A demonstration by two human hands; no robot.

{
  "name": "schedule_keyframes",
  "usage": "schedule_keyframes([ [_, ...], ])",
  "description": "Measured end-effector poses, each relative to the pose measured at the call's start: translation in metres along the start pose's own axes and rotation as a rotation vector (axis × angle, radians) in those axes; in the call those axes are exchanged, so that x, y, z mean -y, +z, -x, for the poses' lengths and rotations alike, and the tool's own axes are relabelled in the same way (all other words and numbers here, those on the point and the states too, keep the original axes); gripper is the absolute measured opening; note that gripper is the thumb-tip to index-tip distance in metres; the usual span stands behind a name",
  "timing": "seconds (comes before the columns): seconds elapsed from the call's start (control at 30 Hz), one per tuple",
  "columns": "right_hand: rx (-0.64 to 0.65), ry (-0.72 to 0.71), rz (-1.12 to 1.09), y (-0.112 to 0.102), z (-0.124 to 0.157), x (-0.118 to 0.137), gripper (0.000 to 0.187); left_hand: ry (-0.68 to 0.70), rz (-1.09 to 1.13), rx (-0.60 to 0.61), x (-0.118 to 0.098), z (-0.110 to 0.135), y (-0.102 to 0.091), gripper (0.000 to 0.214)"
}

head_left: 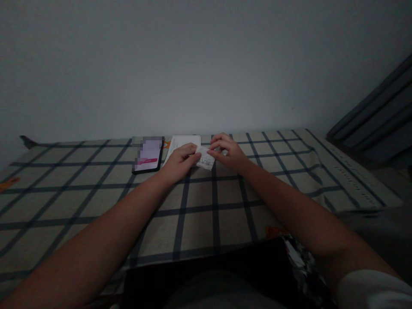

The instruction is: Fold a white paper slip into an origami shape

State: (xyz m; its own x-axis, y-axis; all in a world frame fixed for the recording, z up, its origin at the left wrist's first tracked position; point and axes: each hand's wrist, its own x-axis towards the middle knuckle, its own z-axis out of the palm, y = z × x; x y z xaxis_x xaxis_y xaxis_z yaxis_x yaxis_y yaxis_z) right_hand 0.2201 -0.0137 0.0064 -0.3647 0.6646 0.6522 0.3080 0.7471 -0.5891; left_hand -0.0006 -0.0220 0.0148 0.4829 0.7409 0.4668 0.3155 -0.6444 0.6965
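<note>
A small white packet or slip with dark print (205, 160) is held above the checked cloth, between my two hands. My left hand (181, 162) pinches its left side between thumb and fingers. At its upper right edge, my right hand (229, 152) has thumb and fingertips close together on or near it; a bit of white shows behind those fingers. Behind my left hand lies a white sheet or booklet (186, 140), partly covered by the hand. To its left a phone or tablet with a lit screen (148, 155) rests on the cloth.
A pale checked cloth with dark lines (199, 223) covers the table, with orange figures on it. A plain wall (206, 68) rises directly behind. On the right hangs a dark curtain (380, 103). My lap is below the near edge.
</note>
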Motion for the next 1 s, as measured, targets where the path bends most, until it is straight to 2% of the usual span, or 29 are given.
schedule_keyframes([
  [0.13,0.008,-0.01,-0.003,-0.0002,-0.0013,-0.0003,0.022,-0.005,-0.001,0.026,0.0025,0.0,0.0003,0.03],
  [0.33,0.022,0.072,-0.008,-0.0007,-0.0027,0.0018,0.024,-0.014,-0.046,0.032,0.003,0.0011,0.0018,0.03],
  [0.63,-0.011,0.169,-0.115,0.0011,-0.001,0.0013,0.032,-0.044,0.018,-0.1,0.0043,0.0026,0.0039,0.031],
  [0.83,0.028,0.101,-0.039,-0.0013,-0.0022,0.001,0.027,0.0,-0.069,-0.083,0.0003,0.0013,0.0015,0.03],
  [1.0,0.065,0.019,-0.033,-0.001,-0.0022,0.0032,0.025,-0.064,-0.099,-0.067,0.0018,0.001,0.0027,0.027],
])
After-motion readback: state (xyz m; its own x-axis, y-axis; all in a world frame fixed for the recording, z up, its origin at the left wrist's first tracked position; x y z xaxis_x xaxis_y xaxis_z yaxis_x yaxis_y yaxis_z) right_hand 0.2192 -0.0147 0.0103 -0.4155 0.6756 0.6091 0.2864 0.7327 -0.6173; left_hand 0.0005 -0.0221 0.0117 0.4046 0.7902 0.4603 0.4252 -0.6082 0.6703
